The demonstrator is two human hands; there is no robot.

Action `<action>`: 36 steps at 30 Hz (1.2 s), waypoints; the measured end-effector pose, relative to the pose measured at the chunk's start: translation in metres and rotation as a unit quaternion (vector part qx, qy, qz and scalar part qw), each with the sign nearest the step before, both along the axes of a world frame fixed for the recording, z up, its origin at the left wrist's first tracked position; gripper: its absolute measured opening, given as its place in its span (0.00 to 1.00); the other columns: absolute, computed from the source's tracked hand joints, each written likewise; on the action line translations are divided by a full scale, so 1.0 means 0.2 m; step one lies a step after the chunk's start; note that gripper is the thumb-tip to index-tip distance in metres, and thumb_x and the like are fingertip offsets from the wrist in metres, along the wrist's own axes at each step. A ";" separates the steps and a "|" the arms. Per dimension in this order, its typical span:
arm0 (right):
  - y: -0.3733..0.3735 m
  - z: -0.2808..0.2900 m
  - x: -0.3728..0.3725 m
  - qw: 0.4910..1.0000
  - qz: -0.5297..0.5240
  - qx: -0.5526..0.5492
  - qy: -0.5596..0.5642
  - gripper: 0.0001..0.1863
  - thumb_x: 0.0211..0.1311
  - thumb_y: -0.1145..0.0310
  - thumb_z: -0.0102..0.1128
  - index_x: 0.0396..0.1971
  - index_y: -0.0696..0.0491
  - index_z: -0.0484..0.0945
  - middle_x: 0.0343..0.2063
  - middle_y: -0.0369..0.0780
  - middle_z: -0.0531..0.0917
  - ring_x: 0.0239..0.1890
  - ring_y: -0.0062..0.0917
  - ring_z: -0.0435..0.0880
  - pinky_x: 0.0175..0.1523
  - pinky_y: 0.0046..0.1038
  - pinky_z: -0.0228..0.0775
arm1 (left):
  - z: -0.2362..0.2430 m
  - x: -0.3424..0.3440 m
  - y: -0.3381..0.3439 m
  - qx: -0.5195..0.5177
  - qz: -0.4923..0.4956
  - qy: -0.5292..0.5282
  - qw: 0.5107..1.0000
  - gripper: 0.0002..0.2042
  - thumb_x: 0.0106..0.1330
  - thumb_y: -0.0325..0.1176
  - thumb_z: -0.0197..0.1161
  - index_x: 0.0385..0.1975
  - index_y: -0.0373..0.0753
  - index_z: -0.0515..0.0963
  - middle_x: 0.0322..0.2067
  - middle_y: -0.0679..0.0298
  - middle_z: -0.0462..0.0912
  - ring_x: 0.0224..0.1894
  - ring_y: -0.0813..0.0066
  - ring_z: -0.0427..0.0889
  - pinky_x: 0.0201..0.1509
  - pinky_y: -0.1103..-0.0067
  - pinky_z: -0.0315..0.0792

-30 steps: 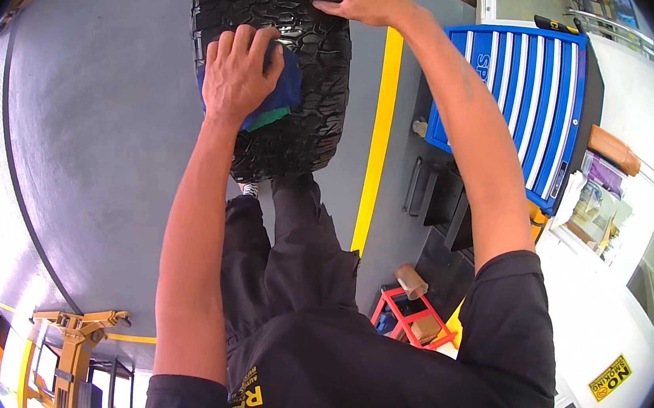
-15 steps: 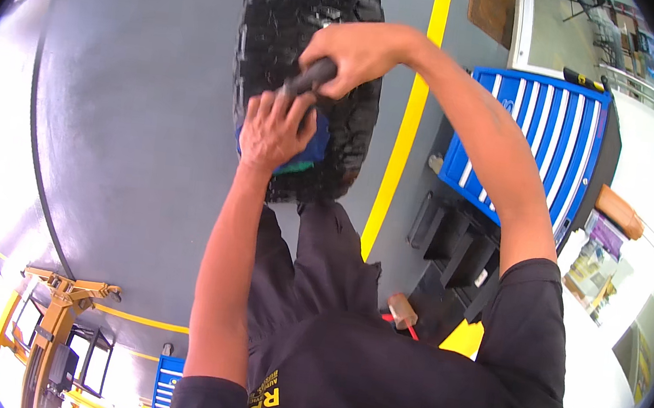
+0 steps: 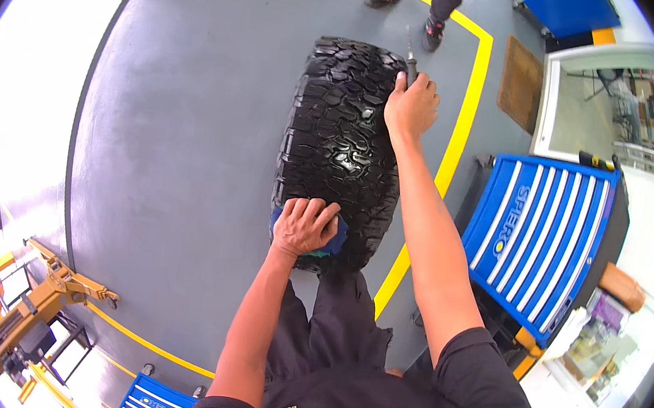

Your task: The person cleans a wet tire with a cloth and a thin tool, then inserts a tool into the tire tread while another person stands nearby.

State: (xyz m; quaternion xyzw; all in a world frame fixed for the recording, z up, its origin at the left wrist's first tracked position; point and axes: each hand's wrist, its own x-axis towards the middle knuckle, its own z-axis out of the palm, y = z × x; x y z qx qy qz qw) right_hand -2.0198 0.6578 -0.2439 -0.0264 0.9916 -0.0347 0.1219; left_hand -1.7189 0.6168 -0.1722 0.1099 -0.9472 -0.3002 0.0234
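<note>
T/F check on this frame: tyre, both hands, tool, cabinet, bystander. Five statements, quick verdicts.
1. The left hand presses a blue cloth against the tyre. True.
2. The right hand is empty. False: it is closed round a slim dark tool at the far right edge of the tyre.
3. The tyre has a smooth, bald surface. False: its tread is made of chunky raised blocks.
4. A blue tool cabinet stands to the person's right, beyond the yellow floor line. True.
5. Nobody else is in view. False: another person's legs and shoes show at the top, past the tyre.
</note>
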 end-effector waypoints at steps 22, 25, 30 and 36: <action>0.12 0.21 0.75 0.915 -0.364 -0.127 0.118 0.26 0.83 0.48 0.44 0.46 0.61 0.74 0.33 0.54 0.88 0.39 0.58 0.87 0.46 0.59 0.76 | -0.14 -0.02 -0.48 0.179 0.375 -0.110 0.903 0.16 0.82 0.45 0.53 0.47 0.37 0.80 0.40 0.54 0.89 0.43 0.49 0.85 0.53 0.58 0.75; 0.22 0.31 0.83 0.905 -0.374 -0.148 0.136 0.26 0.83 0.49 0.45 0.47 0.61 0.75 0.34 0.55 0.88 0.40 0.59 0.87 0.47 0.58 0.75 | -0.07 -0.05 -0.41 0.110 0.388 -0.197 0.894 0.19 0.82 0.48 0.51 0.51 0.38 0.79 0.42 0.53 0.90 0.48 0.46 0.87 0.55 0.55 0.76; 0.27 0.40 0.84 0.887 -0.407 -0.162 0.144 0.26 0.83 0.51 0.46 0.46 0.64 0.76 0.36 0.57 0.87 0.40 0.59 0.86 0.48 0.57 0.76 | 0.05 -0.07 -0.35 0.088 0.407 -0.265 0.870 0.17 0.80 0.45 0.51 0.50 0.39 0.79 0.42 0.51 0.91 0.49 0.43 0.87 0.54 0.53 0.76; 0.38 0.18 1.16 0.883 -0.398 -0.157 0.192 0.27 0.83 0.52 0.46 0.43 0.66 0.75 0.34 0.59 0.86 0.39 0.60 0.86 0.46 0.56 0.75 | -0.19 0.25 -0.25 0.076 0.394 -0.223 0.888 0.14 0.79 0.40 0.50 0.47 0.39 0.79 0.37 0.49 0.91 0.43 0.41 0.88 0.49 0.51 0.76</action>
